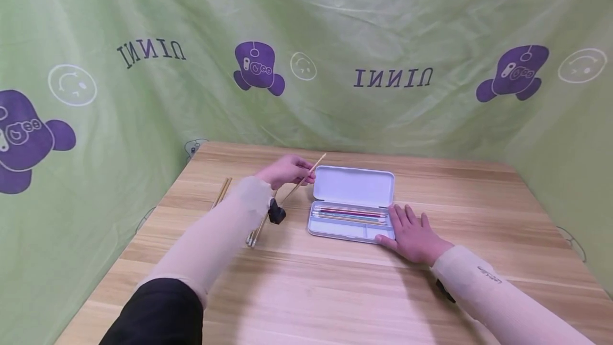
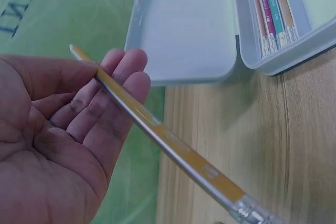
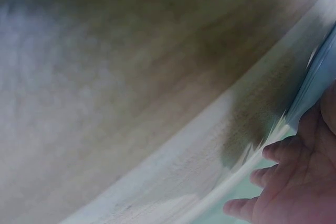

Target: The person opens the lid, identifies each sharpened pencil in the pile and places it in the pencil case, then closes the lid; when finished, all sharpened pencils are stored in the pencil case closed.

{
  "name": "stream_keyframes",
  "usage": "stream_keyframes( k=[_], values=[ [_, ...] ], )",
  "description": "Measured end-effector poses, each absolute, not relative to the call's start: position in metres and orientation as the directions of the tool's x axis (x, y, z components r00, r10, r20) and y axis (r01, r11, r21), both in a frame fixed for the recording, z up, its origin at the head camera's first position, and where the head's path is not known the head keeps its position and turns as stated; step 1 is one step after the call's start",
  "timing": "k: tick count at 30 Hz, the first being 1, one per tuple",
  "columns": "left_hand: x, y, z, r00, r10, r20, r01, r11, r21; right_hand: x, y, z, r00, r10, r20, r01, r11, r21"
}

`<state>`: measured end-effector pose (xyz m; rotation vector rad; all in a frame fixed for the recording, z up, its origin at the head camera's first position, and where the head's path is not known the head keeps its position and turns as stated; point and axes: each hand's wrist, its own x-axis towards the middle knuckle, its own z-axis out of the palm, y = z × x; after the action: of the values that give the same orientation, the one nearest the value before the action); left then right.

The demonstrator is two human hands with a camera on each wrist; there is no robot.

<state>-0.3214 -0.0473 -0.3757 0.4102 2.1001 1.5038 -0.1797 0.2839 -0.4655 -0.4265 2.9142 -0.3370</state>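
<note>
My left hand [image 1: 288, 171] pinches a yellow pencil [image 2: 157, 129] between thumb and fingers, holding it aslant just left of the pencil case. The pencil's eraser end points down toward the lower right in the left wrist view. A white pencil case [image 1: 351, 231] lies with its lid [image 1: 354, 185] raised at the back. Several pencils [image 1: 349, 216] lie side by side in its rear part, among them red, teal and yellow ones. My right hand [image 1: 414, 236] rests with spread fingers against the case's right edge.
More pencils [image 1: 257, 232] lie on the wooden table [image 1: 306, 292] beneath and beside my left forearm, and others [image 1: 222, 190] stick out behind it. A green printed cloth [image 1: 335, 116] hangs around the table's back and sides.
</note>
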Motion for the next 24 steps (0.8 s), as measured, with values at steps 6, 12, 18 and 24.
stream_keyframes(
  k=[6,12,18,24],
  values=[
    [-0.319,-0.025,-0.375,-0.766,0.592,-0.251,0.019,0.412,0.911,-0.178,0.282,-0.461,-0.945,-0.288,-0.157,-0.249,0.941,-0.228],
    [-0.311,0.001,-0.38,-0.718,0.644,-0.264,0.102,0.473,0.875,-0.179,0.283,-0.466,-0.947,-0.292,-0.136,-0.257,0.939,-0.228],
    [-0.309,0.022,-0.391,-0.684,0.683,-0.255,0.214,0.522,0.826,-0.18,0.285,-0.469,-0.948,-0.289,-0.132,-0.256,0.941,-0.223],
    [-0.307,0.035,-0.399,-0.667,0.711,-0.225,0.312,0.54,0.782,-0.178,0.282,-0.462,-0.947,-0.288,-0.145,-0.252,0.941,-0.226]
  ],
)
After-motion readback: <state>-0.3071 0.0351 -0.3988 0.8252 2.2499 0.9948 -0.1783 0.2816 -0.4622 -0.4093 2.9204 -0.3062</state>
